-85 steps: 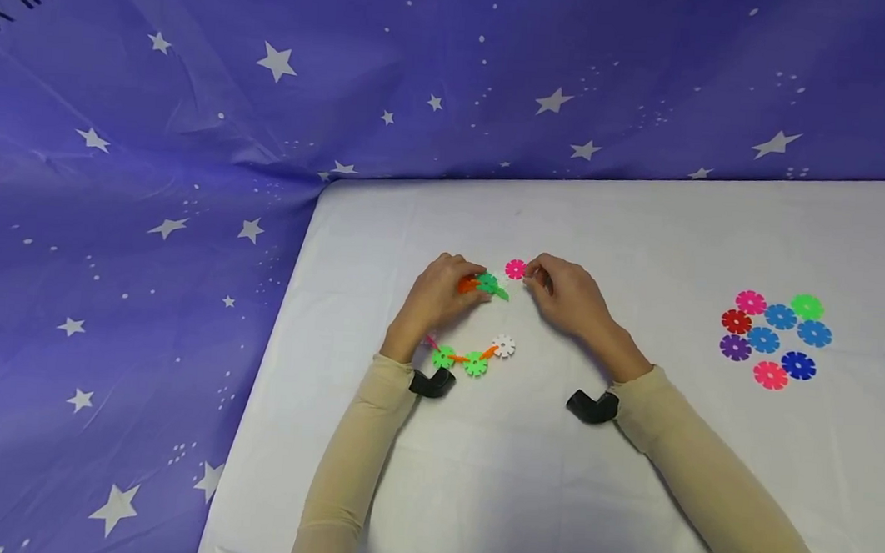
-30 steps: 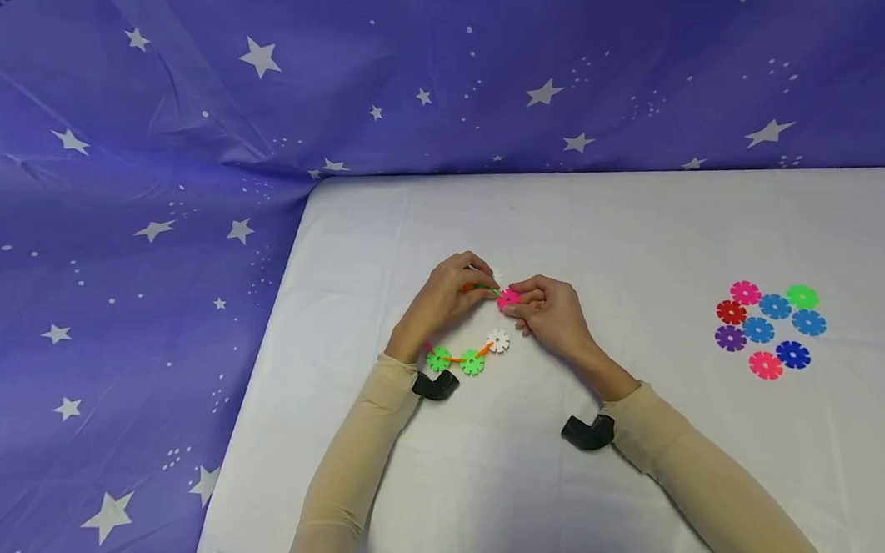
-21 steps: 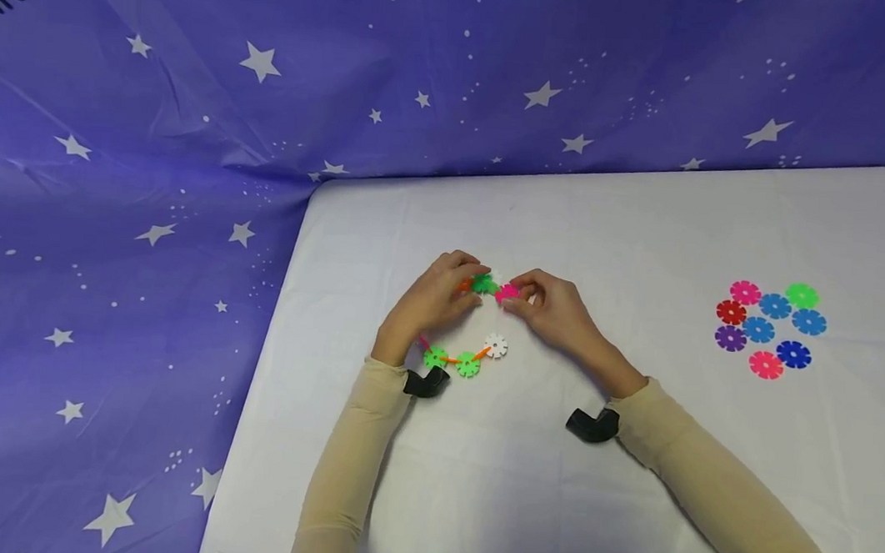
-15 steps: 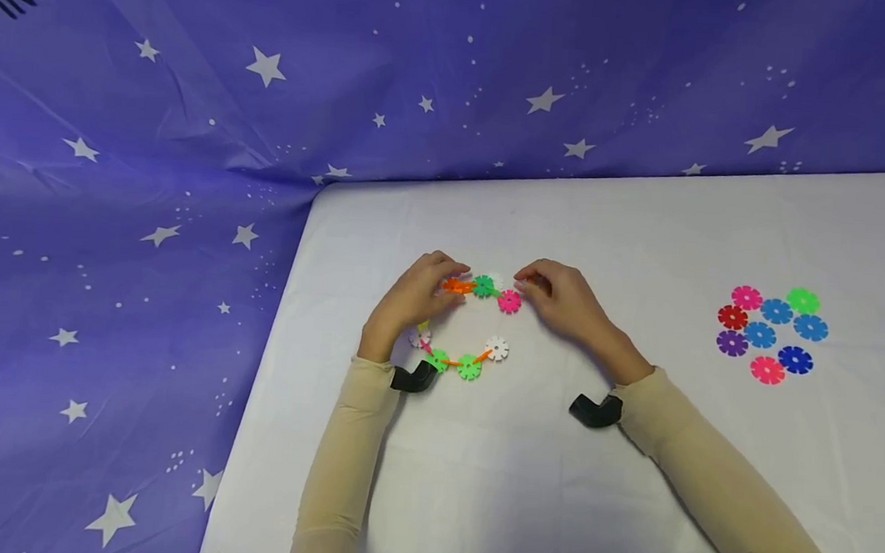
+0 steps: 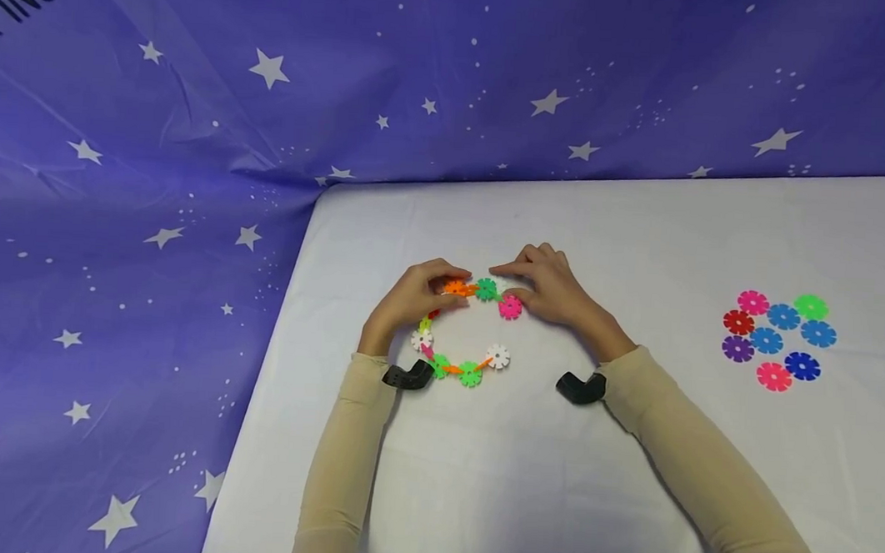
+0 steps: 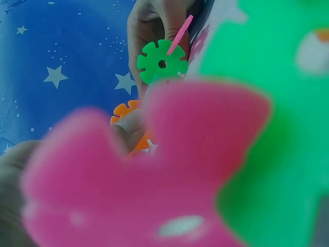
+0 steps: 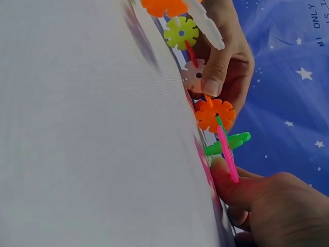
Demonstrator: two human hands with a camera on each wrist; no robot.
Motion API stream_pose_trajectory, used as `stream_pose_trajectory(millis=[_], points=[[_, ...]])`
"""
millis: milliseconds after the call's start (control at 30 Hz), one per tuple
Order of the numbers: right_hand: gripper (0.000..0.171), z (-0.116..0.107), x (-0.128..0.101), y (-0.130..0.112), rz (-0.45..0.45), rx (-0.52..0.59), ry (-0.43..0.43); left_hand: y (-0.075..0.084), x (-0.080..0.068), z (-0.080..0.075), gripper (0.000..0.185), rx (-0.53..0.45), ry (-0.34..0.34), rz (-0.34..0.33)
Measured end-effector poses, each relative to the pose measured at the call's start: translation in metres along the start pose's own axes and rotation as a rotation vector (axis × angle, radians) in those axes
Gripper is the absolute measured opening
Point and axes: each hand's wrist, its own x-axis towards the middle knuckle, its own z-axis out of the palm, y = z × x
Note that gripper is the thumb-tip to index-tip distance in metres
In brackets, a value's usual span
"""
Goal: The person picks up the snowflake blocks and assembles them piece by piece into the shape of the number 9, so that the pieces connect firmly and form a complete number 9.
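Presently, a curved chain of plastic snowflake-shaped discs [image 5: 464,332] in orange, green, pink and white is laid near the left edge of the white-covered table [image 5: 627,487], about midway between its far and near edges. The left hand [image 5: 411,296] is curled on the chain's orange disc [image 5: 454,287], which is pinched between thumb and fingertips. The right hand [image 5: 550,284] is set on the chain's far end, its thumb pressed beside the pink disc [image 5: 510,307] and its fingers bent over the dark green disc [image 5: 486,290].

A loose cluster of flat spare discs [image 5: 777,337] in pink, blue, green, red and purple is found well apart, toward the right edge. A blue star-printed plastic sheet [image 5: 195,130] is hung behind the far edge and down the left side. Bare cloth is seen between chain and cluster, and along the near edge.
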Motion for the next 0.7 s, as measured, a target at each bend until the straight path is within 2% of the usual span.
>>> stream_pose_trajectory(millis=[233, 400, 500, 700], points=[[0.027, 0.000, 0.000, -0.003, 0.027, -0.004, 0.011, -0.001, 0.000, 0.001, 0.035, -0.003, 0.010, -0.009], [0.029, -0.005, -0.007, 0.001, 0.082, 0.024, 0.075, 0.005, 0.001, 0.004, 0.031, 0.048, 0.029, -0.014], [0.030, -0.013, -0.016, 0.002, 0.131, 0.038, 0.123, 0.011, 0.001, 0.007, 0.032, 0.073, 0.048, -0.049], [0.019, -0.025, -0.041, 0.002, 0.187, 0.104, 0.167, 0.024, -0.002, 0.017, 0.034, 0.120, 0.077, -0.159]])
